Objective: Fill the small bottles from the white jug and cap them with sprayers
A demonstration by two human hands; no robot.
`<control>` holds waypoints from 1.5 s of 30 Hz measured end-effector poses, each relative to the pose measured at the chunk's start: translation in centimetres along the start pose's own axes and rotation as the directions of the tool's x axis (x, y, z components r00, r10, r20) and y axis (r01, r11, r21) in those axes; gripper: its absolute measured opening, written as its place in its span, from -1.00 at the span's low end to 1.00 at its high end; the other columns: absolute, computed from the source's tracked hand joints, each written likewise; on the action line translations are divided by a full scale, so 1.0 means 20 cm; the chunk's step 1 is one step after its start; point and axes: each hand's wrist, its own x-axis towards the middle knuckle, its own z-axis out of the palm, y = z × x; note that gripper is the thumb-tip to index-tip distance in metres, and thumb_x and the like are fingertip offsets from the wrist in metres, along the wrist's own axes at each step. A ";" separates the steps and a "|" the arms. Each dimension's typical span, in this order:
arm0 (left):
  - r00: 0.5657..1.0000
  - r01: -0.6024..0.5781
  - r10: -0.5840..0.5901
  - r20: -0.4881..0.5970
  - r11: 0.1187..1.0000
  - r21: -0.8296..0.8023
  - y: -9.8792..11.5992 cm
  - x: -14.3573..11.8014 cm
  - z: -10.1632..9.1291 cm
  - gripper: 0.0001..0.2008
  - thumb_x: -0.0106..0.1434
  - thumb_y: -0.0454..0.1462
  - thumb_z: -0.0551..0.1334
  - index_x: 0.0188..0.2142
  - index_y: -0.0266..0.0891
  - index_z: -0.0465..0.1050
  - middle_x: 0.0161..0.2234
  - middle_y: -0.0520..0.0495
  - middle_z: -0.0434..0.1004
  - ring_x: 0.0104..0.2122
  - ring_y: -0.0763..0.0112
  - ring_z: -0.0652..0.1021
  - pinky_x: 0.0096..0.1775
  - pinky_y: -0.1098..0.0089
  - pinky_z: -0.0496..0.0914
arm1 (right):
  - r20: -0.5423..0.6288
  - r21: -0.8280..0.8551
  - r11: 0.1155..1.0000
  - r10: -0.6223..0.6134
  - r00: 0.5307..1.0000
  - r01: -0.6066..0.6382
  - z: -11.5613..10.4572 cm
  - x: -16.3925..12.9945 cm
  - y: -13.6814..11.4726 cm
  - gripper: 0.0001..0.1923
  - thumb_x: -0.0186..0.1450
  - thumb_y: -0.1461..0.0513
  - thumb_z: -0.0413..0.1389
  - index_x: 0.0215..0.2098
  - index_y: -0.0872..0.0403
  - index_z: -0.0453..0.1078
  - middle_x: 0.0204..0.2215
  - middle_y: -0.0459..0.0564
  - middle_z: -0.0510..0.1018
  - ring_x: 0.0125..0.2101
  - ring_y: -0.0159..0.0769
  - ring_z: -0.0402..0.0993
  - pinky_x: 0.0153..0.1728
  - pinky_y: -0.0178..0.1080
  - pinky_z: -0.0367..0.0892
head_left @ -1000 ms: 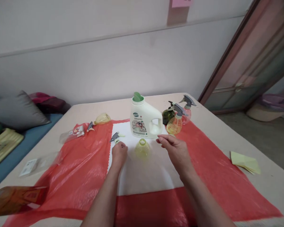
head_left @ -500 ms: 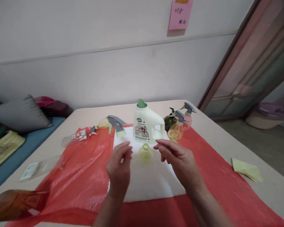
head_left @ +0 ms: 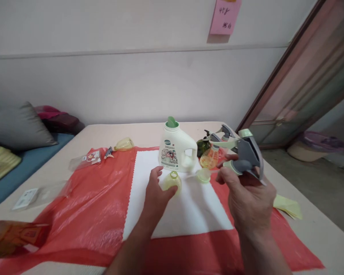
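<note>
1. Since half a second ago the spray head [head_left: 243, 158] has passed from the left hand to the right hand, and the left hand has dropped onto the small yellow bottle.
2. Right hand [head_left: 250, 196] is raised above the red plastic sheet [head_left: 83, 217], fingers curled tightly around the grey and pale green spray head; its green screw collar [head_left: 203, 175] points left, toward the small bottle.
3. Left hand [head_left: 157, 193] rests on the white cloth [head_left: 189, 214], thumb and fingers cupped around the small yellow bottle [head_left: 172, 180], which stands upright with its open neck showing.
4. White jug [head_left: 176, 149] with a green cap stands just behind the small bottle, at the far edge of the white cloth.
5. To the right of the jug is a cluster of small spray bottles [head_left: 210, 154], one dark green, one orange, one pinkish, partly hidden by the held spray head.
6. Far left on the table [head_left: 318, 225] lie another yellow bottle [head_left: 124, 144] on its side, a small grey sprayer part [head_left: 109, 152] and a clear packet [head_left: 84, 160].
7. Folded yellow cloth [head_left: 288, 204] lies to the right of the red sheet.
8. Pink note [head_left: 225, 16] is stuck on the wall.
</note>
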 end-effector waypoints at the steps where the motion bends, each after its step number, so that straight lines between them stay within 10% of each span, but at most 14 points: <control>1: 0.997 0.070 -0.072 0.037 0.997 0.043 -0.04 0.03 0.01 -0.21 -0.09 -0.31 0.48 0.14 -0.14 0.28 0.19 -0.24 0.34 0.22 -0.01 0.34 0.19 0.05 0.25 | -0.021 -0.018 0.999 -0.028 0.999 0.027 0.00 0.00 0.01 -0.70 0.17 0.11 0.33 -0.15 -0.01 0.52 -0.27 -0.07 0.59 -0.45 -0.37 0.47 -0.42 -0.24 0.46; 4: 0.976 0.146 -0.166 0.144 0.979 0.140 -0.15 0.08 0.06 0.02 -0.28 -0.36 0.51 0.20 -0.20 0.17 0.22 -0.30 0.27 0.23 -0.08 0.31 0.19 0.07 0.23 | 0.046 -0.093 0.994 -0.061 0.997 0.065 0.02 -0.02 0.04 -0.63 0.17 0.09 0.33 -0.07 -0.02 0.52 -0.28 -0.06 0.61 -0.36 -0.31 0.52 -0.29 -0.19 0.48; 13: 0.988 -0.054 0.009 0.153 0.956 0.288 -0.26 0.09 0.13 -0.35 -0.09 -0.36 0.38 0.03 -0.13 0.27 -0.03 -0.12 0.42 0.01 0.07 0.46 0.06 0.11 0.32 | 0.277 -0.125 0.991 -0.017 0.961 0.054 0.07 -0.05 0.10 -0.52 0.24 0.03 0.26 0.11 -0.10 0.46 -0.28 -0.06 0.59 -0.34 -0.29 0.48 -0.27 -0.19 0.46; 24: 0.923 -0.384 0.358 0.142 0.877 0.289 0.02 -0.08 0.11 -0.40 -0.05 -0.39 0.27 0.04 -0.17 0.26 -0.06 -0.12 0.38 0.00 0.13 0.45 0.00 0.12 0.41 | 0.598 0.100 0.951 0.178 0.782 -0.293 0.06 0.00 0.15 -0.70 0.18 0.07 0.33 -0.13 -0.08 0.56 -0.09 -0.03 0.64 -0.01 -0.13 0.52 0.02 -0.10 0.40; 31: 0.921 -0.389 0.342 0.185 0.815 0.430 0.02 -0.09 0.09 -0.38 -0.03 -0.36 0.29 0.08 -0.18 0.28 -0.06 -0.15 0.49 -0.05 0.09 0.48 -0.01 0.08 0.40 | 0.659 0.157 0.901 0.209 0.722 -0.404 0.04 -0.01 0.21 -0.71 0.16 0.12 0.35 -0.14 -0.07 0.57 -0.13 -0.01 0.64 -0.09 -0.14 0.55 -0.07 -0.13 0.43; 41: 0.949 -0.314 0.281 0.141 0.829 0.462 0.02 -0.11 0.11 -0.35 -0.04 -0.34 0.32 0.10 -0.23 0.30 -0.03 -0.19 0.50 -0.04 0.05 0.47 0.03 0.06 0.37 | 0.461 0.060 0.928 0.301 0.835 -0.367 0.13 -0.07 0.24 -0.65 0.07 0.08 0.40 -0.18 -0.03 0.58 -0.14 -0.02 0.63 -0.08 -0.14 0.49 -0.05 -0.14 0.36; 45: 0.964 -0.261 0.212 0.159 0.867 0.424 0.05 -0.12 0.12 -0.35 -0.04 -0.34 0.33 0.10 -0.18 0.30 -0.02 -0.15 0.51 -0.04 0.08 0.48 0.02 0.11 0.38 | 0.515 0.182 0.873 0.308 0.800 -0.453 0.13 -0.09 0.23 -0.64 0.14 0.08 0.34 -0.11 -0.02 0.54 -0.13 0.01 0.63 -0.14 -0.16 0.53 -0.06 -0.12 0.38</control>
